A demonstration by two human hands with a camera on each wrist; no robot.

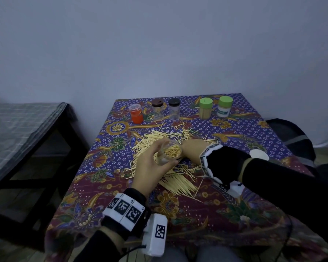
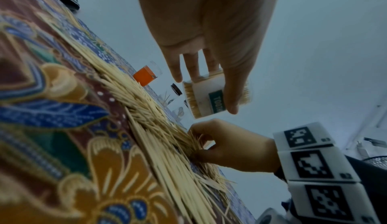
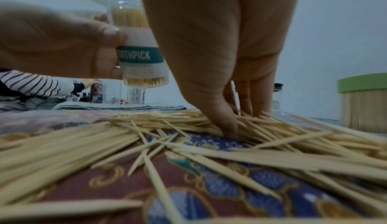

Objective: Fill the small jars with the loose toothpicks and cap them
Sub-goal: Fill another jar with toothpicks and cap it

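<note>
The left hand [image 1: 150, 163] grips a clear plastic jar with a white and teal toothpick label [image 2: 206, 97], thumb on one side and fingers curled round the other. The jar is lifted off the patterned batik tablecloth [image 1: 197, 214]. Its long axis is tilted, the uncapped mouth facing up toward the head camera, presumably to receive sticks. Just beside it the right hand [image 3: 228, 71] reaches down, fingertips [image 3: 230, 128] drawn together, pinching into the heap of loose pale wooden toothpicks [image 1: 178, 183], evidently gathering a bunch.

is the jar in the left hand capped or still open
Open. The jar in the left hand has no cap, and toothpick ends show at its mouth in the head view.
</note>
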